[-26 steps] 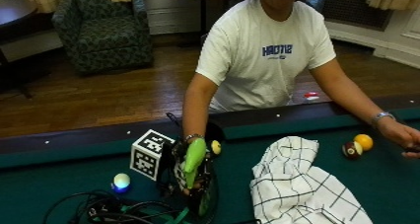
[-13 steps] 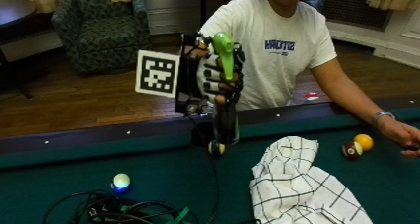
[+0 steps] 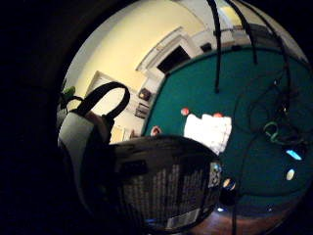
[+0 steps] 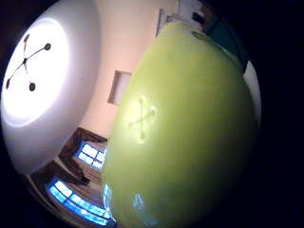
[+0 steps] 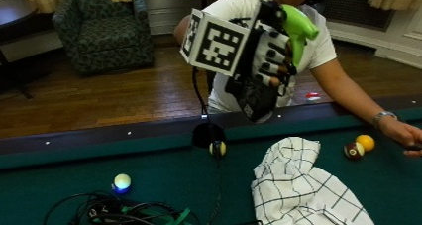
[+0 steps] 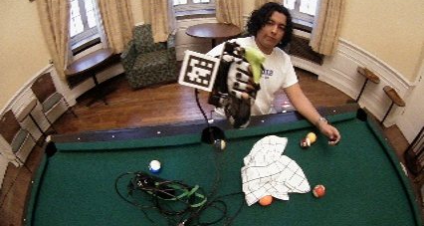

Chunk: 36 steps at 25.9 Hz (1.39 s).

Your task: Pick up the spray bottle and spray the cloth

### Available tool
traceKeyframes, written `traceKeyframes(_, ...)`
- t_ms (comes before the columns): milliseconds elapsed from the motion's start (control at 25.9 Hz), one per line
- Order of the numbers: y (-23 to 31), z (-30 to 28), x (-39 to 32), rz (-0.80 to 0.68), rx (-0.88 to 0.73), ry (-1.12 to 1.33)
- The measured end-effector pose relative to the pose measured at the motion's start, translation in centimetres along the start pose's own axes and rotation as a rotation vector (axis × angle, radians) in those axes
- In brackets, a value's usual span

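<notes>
On the pool table (image 5: 59, 185), going from its left part to the right, there is first a white ball (image 5: 122, 182) with a bundle of cables (image 5: 119, 214) near the front edge, then a striped ball (image 5: 217, 148) close to the middle pocket of the far rail, then the checked white cloth (image 5: 303, 190), which lies crumpled right of the middle and reaches toward the front edge, and last two balls (image 5: 359, 145) near the person's bare hand (image 5: 405, 136) by the far rail. The spray bottle (image 5: 298, 29) is not on the table: the gloved right hand (image 5: 267, 61) holds it high above the far rail, with the fingers curled round its dark body and the green head standing above them. The little finger side palm view shows the labelled body (image 3: 166, 188) close to the palm and the cloth (image 3: 208, 131) far below on the green felt. The bottle is lifted, so the step in hand seems to be bringing it to the cloth. To do it well, the hand should go down and toward the right, and turn so that the nozzle looks at the middle of the cloth. From these views I cannot tell if a finger is already on the trigger, so it may need to be placed first. The cloth should not be pushed toward the balls beside it.
</notes>
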<state>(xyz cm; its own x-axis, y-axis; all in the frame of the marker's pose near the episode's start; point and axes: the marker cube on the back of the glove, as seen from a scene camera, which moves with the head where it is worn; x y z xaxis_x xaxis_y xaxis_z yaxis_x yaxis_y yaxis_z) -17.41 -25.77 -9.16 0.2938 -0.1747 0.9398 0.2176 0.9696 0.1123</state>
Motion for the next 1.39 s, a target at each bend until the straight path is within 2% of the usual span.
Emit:
traceKeyframes(424,0.7,11.3,10.0,0.51,-0.44,0.273)
traceKeyframes(656,5.2,15.6,18.0,0.859,-0.653,0.459)
traceKeyframes(810,7.7,17.0,21.4,1.007,-0.742,0.518)
traceKeyframes(964,9.0,17.6,22.9,1.096,-0.79,0.574)
traceKeyframes(1157,9.7,18.0,23.9,1.139,-0.82,0.627)
traceKeyframes(1273,9.6,18.5,23.9,1.127,-0.827,0.637)
traceKeyframes(1389,8.2,18.9,22.4,1.053,-0.801,0.603)
